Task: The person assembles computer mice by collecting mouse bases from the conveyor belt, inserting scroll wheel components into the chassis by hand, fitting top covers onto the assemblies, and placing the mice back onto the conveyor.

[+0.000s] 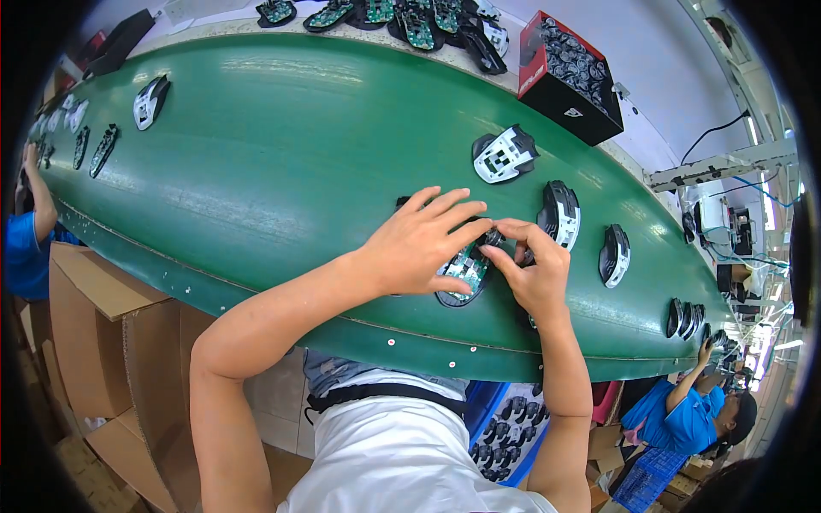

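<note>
A mouse base with a green circuit board (464,272) lies on the green belt in front of me, partly covered by my hands. My left hand (419,244) spreads over its left side, fingers apart and thumb stretched along the board's near end. My right hand (537,263) comes from the right, with index finger and thumb closed around a small black part (490,239) at the board's far end. A dark piece (402,203) peeks out behind my left hand. Right of my right hand lies a black-and-white mouse shell (562,215).
Another white-topped shell (505,155) sits farther back, and one (616,255) to the right. A box of small round black parts (571,73) and several boards (419,30) line the far ledge. Co-workers in blue (684,415) are at both sides. An open carton (103,333) stands left.
</note>
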A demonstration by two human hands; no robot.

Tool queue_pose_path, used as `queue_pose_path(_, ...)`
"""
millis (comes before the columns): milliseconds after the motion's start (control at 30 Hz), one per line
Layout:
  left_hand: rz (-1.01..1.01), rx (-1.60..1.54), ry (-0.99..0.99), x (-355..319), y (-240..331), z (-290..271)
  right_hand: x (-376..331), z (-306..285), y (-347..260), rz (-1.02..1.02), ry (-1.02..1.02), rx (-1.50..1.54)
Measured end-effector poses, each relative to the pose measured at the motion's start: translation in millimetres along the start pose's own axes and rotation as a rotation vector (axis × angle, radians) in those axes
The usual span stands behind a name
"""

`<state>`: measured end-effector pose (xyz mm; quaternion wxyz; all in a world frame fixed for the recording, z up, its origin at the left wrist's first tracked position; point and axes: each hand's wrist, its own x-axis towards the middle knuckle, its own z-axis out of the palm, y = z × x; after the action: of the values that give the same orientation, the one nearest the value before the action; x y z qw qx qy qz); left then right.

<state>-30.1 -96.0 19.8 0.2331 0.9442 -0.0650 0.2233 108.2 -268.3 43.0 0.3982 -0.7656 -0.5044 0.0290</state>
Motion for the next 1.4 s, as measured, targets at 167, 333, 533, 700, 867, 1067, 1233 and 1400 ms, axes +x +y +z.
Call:
queue_pose_path(167,-0.025,0.040,-0.081,-4.3,-0.7,-1.3,1.9,5.1,-1.2,-0.014,0.037,-0.028)
queue_pose_path(333,-0.031,0.049,-0.060,-5.9,-0.9,2.8,1.4,7.8,-1.8,-0.031,0.018,-0.067)
queue_pose_path(533,-0.032,0.064,-0.033,-9.2,-0.8,1.6,2.6,5.0,-16.2,0.026,-0.048,-0.182)
queue_pose_path(700,-0.032,0.052,-0.041,-11.0,0.1,4.3,2.6,4.2,-16.3,-0.084,-0.057,-0.466)
queue_pose_path(867,-0.027,0.050,-0.062,-10.7,0.0,0.2,2.4,11.1,-18.3,-0.224,-0.009,-0.628)
queue_pose_path(1067,-0.007,0.084,-0.079,-9.5,-2.8,-11.8,3.2,11.7,-20.3,-0.097,-0.144,-0.511)
queue_pose_path(1233,-0.017,0.053,0.150,-2.0,-21.1,-39.6,9.8,-28.6,-26.4,0.379,0.035,0.534)
queue_pose_path(1400,0.068,-0.087,0.216,-3.8,-1.6,-33.7,4.9,-7.0,-36.5,0.581,-0.233,1.183)
